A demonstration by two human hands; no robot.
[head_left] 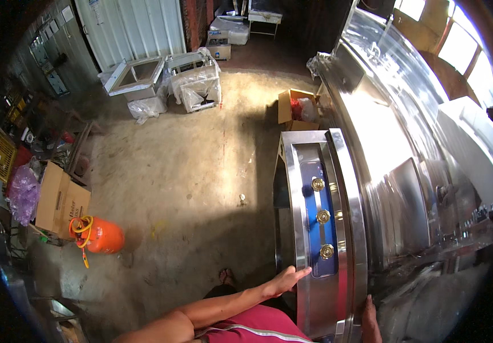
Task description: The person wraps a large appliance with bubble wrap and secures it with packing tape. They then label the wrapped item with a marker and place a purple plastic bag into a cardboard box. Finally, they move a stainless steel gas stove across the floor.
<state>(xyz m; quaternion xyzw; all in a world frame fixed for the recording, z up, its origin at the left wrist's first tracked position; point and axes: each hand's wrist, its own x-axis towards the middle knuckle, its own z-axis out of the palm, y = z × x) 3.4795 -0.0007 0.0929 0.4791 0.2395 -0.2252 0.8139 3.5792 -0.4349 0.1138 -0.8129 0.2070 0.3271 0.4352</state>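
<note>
A stainless steel unit [331, 297] stands in front of me, with a blue panel [329, 233] set in its steel face. Along the panel sit three brass-coloured knobs, the middle knob [323, 216] between the other two. My left hand [283, 282] reaches in from the left, index finger stretched out to the panel's near left corner; it holds nothing that I can see. Beside the unit's right edge is my right hand [370, 321], with a finger extended along the steel; the rest of that hand is partly hidden.
An orange gas cylinder [108, 236] with a yellow hose stands on the left, by a cardboard box [58, 200]. Film-wrapped steel equipment [196, 86] occupies the far floor. Beyond the unit is an open carton [302, 110]. Large wrapped steel sheets or counters [398, 188] line the right side.
</note>
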